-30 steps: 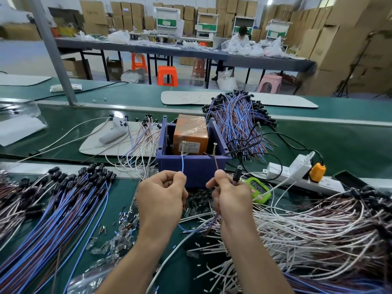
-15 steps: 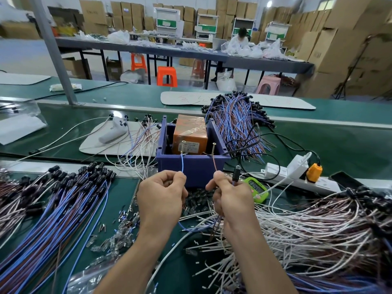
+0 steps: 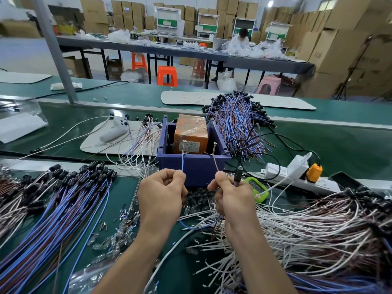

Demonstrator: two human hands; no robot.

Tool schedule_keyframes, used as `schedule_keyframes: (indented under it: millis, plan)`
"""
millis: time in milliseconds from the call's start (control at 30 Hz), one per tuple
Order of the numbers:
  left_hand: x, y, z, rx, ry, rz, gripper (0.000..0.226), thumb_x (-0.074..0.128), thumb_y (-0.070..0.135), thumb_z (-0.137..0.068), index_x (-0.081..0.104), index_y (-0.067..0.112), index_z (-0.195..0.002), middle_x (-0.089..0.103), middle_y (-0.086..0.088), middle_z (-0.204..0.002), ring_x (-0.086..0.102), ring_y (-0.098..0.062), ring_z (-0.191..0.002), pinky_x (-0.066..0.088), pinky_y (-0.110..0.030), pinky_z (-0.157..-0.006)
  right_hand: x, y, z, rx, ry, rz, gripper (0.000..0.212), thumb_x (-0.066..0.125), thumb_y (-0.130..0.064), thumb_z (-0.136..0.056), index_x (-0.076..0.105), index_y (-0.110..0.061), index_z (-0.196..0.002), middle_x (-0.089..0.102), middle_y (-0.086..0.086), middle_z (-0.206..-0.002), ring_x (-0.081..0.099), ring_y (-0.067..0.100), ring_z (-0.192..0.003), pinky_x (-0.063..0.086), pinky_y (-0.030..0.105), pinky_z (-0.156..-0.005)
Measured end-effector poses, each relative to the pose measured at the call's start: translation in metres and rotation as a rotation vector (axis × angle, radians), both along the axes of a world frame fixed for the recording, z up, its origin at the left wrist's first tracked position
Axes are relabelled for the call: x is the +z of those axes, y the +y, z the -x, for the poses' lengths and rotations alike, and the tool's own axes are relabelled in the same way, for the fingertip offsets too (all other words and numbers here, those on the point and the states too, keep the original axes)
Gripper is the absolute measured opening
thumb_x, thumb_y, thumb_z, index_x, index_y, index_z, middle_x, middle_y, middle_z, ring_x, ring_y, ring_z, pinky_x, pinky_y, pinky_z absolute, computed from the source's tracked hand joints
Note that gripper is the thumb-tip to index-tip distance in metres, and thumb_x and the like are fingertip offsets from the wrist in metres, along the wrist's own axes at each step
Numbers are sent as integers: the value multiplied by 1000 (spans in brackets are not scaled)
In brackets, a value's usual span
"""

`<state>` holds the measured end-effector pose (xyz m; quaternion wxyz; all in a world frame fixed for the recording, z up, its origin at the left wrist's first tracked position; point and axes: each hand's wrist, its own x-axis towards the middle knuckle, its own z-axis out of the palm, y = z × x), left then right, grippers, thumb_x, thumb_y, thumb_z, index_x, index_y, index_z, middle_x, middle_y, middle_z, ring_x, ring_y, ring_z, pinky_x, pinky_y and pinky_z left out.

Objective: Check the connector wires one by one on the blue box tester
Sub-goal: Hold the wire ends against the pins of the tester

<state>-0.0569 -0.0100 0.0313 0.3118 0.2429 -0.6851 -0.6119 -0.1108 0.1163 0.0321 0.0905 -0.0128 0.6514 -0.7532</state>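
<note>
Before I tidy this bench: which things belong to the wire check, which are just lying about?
In use: blue box, blue wire in left hand, brown wire in right hand.
Lying about: white handheld device, clear plastic bag, far white board.

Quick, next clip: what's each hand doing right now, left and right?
Left hand: closed, pinching the blue wire that runs to the blue box.
Right hand: closed, pinching the brown wire, with a black connector in the same grip.
</note>
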Motion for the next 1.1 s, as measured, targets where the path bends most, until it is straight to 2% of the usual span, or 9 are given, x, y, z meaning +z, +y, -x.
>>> schedule_keyframes:
  millis: [133,300,600,867,1100]
  plan:
    - [0,0,-1,45,16,6,28,69,22,-93,73,29,-66,66,-1,-51,52,-10,-40,46,-22,-43,-1,3,-1,-83,-5,35,54,58,-25,-103,66,-14,-50,34,-6,-43,24,8,-37,21,23,-41]
    - [-1,-1,-1,54,16,27,28,69,23,-93,71,28,-66,64,-1,-50,50,-11,-41,48,-30,-45,-3,6,-2,-100,-5,64,53,59,-23,-102,66,-14,-50,33,-6,-43,23,8,-37,20,24,-41]
    - [1,-2,-1,9,-1,90,28,70,18,-92,70,25,-65,60,0,-48,43,-8,-38,38,-20,-40,-7,7,-1,-110,-24,22,52,60,-26,-101,67,-14,-51,35,-6,-44,26,9,-37,23,26,-45]
    - [2,-2,-1,-1,8,107,28,70,17,-93,70,23,-65,59,-2,-48,40,-7,-37,35,-19,-39,-3,5,3,-104,9,41,52,60,-23,-101,68,-15,-50,34,-6,-43,23,9,-37,20,26,-44]
    - [1,-2,-1,-9,16,115,27,69,17,-93,70,23,-66,60,-6,-50,40,-8,-37,35,-21,-38,0,1,8,-60,8,33,52,59,-28,-103,69,-14,-53,33,-6,-44,22,10,-37,20,24,-42]
